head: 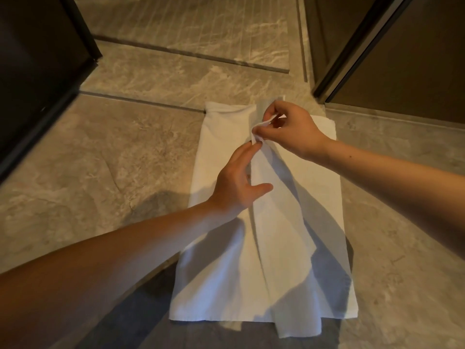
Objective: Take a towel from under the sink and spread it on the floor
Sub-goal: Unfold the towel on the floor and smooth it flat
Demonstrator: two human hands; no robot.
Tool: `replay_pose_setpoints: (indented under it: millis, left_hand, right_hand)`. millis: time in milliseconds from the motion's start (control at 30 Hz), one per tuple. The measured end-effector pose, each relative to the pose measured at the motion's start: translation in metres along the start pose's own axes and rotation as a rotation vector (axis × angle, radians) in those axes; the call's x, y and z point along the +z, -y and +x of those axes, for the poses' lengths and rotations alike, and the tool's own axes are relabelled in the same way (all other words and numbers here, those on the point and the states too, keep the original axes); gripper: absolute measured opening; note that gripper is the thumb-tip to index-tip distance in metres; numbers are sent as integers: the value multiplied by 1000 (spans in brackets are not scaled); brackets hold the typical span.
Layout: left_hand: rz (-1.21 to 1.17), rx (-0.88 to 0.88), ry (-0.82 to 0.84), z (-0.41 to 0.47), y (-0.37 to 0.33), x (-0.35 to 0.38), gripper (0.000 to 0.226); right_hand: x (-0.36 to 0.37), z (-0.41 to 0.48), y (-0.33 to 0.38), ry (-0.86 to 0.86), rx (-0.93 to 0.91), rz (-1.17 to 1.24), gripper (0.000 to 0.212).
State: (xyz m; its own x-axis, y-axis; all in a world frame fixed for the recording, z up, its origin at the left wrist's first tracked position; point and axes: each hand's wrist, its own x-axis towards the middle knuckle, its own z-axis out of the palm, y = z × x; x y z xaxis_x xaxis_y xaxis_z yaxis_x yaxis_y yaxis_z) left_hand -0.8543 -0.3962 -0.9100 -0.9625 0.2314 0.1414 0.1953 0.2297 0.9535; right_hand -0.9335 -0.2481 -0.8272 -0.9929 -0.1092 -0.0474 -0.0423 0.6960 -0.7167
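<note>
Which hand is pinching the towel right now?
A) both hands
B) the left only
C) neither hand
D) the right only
D: the right hand pinches a raised edge of the white towel near its far end, while the left hand lies with straight fingers against the lifted fold and grips nothing.

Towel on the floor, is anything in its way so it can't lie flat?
Nothing visible blocks it. Around the towel the floor shows only tile. Its own raised fold, pinched by the right hand with the left hand open beside it, keeps it from lying flat.
</note>
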Motion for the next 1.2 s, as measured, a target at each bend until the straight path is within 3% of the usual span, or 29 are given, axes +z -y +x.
replay_pose_setpoints:
  millis: [200,333,433,900,1100,1200]
  left_hand:
    - [60,20,18,-7,6,-17,79]
    - [-1,-211,41,-5,5,-45,85]
    - [-21,-282,109,-2,2,-64,85]
    - [3,-276,118,-12,3,-126,91]
    - [-94,-245,29,-33,6,-171,77]
    - [-167,-327,-68,-38,0,-204,75]
  right_hand:
    - [5,8,20,-36,-24,119,24]
    - [10,10,24,15,-45,87,28]
    - [15,13,28,9,-62,90,30]
    - [52,46,113,-41,-83,392,33]
    - [74,62,136,-53,-101,448,31]
    - [95,66,148,-46,-90,478,30]
